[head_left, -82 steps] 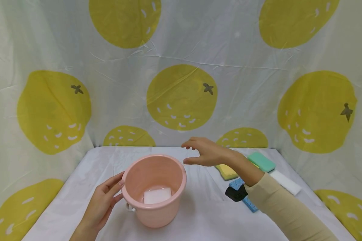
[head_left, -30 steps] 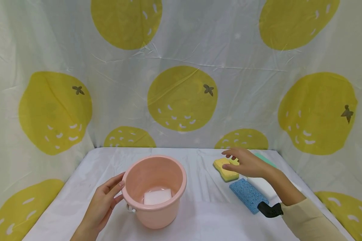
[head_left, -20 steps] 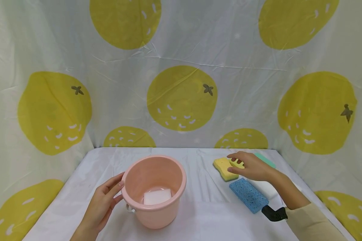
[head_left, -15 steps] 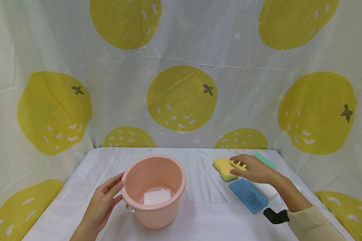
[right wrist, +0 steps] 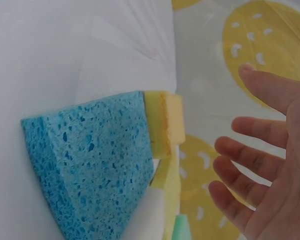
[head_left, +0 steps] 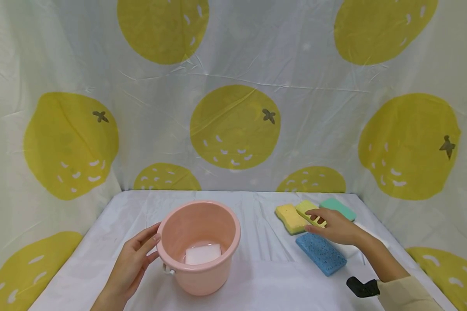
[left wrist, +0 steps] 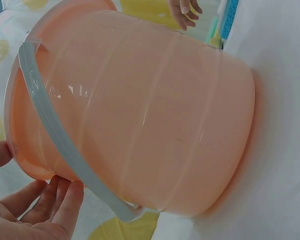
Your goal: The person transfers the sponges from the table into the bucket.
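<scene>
Head view: left hand (head_left: 130, 259) holds the pink bucket (head_left: 206, 278); right of it, right hand (head_left: 334, 225) (fingers parted) hovers above a pale-yellow sponge (head_left: 305, 206).

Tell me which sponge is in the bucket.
The white sponge inside the pink bucket; the blue sponge, green sponge, yellow sponges and another white sponge lie outside on the cloth.

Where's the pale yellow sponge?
In the head view, the pale yellow sponge is on the right, partly hidden by the right hand, between the wavy yellow sponge and mint-green sponge.
</scene>
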Motion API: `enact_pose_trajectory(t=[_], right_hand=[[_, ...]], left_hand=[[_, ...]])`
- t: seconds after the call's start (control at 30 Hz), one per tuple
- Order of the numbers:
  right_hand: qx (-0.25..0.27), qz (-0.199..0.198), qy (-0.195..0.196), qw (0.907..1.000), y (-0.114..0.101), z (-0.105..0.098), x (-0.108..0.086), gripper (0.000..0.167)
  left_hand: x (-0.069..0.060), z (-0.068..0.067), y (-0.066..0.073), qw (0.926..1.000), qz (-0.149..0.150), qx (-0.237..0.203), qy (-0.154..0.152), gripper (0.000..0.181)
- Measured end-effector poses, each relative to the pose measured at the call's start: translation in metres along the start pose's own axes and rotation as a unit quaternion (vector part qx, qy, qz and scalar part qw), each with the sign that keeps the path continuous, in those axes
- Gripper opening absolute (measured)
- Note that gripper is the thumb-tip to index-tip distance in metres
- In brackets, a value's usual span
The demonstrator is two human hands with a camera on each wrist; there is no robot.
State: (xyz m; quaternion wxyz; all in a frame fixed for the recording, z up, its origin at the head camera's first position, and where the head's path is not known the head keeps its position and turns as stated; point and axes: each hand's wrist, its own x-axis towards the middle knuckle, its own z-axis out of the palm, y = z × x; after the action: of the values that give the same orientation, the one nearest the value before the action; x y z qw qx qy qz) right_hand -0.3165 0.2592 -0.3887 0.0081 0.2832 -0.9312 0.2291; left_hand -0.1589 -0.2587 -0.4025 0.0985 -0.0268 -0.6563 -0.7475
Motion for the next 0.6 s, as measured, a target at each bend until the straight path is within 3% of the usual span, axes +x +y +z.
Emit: enact_pose_trajectory(t=[0.6], right_hand=[[0.040, 0.029, -0.015, 0.9986, 0.034, 0.026, -0.020, 0.060]], left_hand=[[0.000, 0.000, -0.001, 1.0000, 0.001, 0.002, 0.002, 0.051]])
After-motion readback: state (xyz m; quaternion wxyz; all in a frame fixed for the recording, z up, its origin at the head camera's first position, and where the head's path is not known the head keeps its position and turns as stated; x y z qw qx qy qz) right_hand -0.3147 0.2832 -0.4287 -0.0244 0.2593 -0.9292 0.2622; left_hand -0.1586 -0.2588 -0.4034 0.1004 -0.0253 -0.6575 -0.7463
